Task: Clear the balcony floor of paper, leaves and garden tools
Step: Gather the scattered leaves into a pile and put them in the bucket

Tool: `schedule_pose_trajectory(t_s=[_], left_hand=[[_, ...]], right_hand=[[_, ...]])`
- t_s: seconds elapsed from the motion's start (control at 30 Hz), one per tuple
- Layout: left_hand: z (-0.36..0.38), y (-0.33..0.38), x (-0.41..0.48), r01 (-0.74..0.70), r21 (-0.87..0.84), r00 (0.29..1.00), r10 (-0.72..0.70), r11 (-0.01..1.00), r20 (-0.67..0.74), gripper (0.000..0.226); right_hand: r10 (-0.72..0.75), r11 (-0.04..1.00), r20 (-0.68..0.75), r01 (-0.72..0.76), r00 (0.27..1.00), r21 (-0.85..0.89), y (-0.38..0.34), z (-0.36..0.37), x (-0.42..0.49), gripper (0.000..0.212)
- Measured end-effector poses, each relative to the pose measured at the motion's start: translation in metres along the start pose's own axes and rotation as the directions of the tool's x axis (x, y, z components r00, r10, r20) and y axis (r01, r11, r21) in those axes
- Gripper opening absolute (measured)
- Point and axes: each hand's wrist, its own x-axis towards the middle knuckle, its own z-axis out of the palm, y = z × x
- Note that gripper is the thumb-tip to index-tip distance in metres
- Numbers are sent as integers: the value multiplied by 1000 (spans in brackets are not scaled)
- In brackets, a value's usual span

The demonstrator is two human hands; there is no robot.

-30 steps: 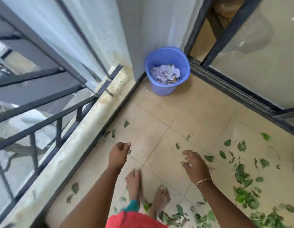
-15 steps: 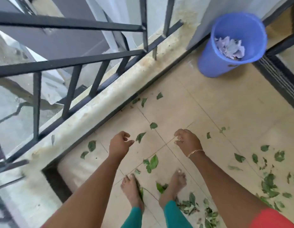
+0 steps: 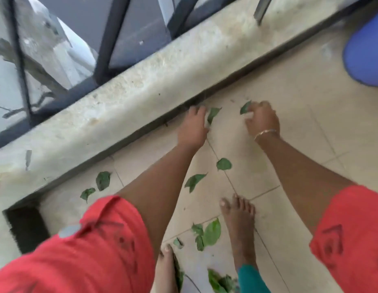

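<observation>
Both hands are lowered to the tiled balcony floor (image 3: 300,92), close to its outer edge, where a concrete ledge (image 3: 141,89) is topped by a dark metal railing (image 3: 112,39). The left hand (image 3: 193,127) is held with its fingers stretched down toward the dark seam under the ledge. A pointed leaf (image 3: 213,114) is seen right against its thumb side. Because of motion blur, it cannot be told whether this grip is closed on that leaf or merely beside it. The right hand (image 3: 261,121), on whose wrist a thin bracelet (image 3: 265,132) is worn, is curled. Its grip is closed round a small leaf (image 3: 245,107), which is seen sticking out past the fingertips.

More green leaves are scattered on the floor. Two (image 3: 224,164) lie between the forearms, two (image 3: 103,180) lie near the ledge edge by the left elbow, a cluster (image 3: 207,232) lies between the bare feet, and a heap (image 3: 219,282) lies at the near edge of the view.

Part of a blue bucket (image 3: 365,58) is seen at the floor's far right, cut off by the frame, well apart from both hands. Red sleeves (image 3: 88,250) are worn on both arms.
</observation>
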Motion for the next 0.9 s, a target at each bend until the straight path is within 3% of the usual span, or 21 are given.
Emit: schedule_pose_trajectory(t_s=[0.13,0.27,0.33,0.43,0.53,0.6,0.67,0.77,0.83,0.9], left_hand=[[26,-1,39,-76,99,997,74,992,31,55],[45,-3,48,-70,121,997,72,990,-10,37],[46,-6,47,-47,60,997,50,997,-53,27],[44,-15,31,34,-104,985,-50,994,-162,28],[47,-23,1,96,-264,950,-167,960,-264,36],[51,-27,-23,95,-348,938,-202,932,-282,35],[60,-32,-51,102,-378,935,-218,920,-279,31],[81,-41,-93,102,-301,960,-173,948,-219,30],[95,-50,-115,117,-178,984,-138,977,-111,40],[105,-59,-125,163,-74,987,-163,984,10,59]], right_hand=[[-114,993,10,114,993,-7,9,21,31,38],[-222,975,59,222,973,-2,19,35,45,14],[-234,972,107,230,966,49,17,29,43,6],[-253,960,171,225,952,170,12,27,17,15],[-352,925,325,272,878,266,14,41,-32,25],[-407,913,420,365,811,179,19,56,-60,24],[-446,882,455,466,771,74,25,71,-78,29],[-430,872,459,490,777,-12,36,83,-88,21],[-479,833,422,550,770,-57,40,90,-87,19],[-533,822,341,570,774,-9,36,91,-81,30]])
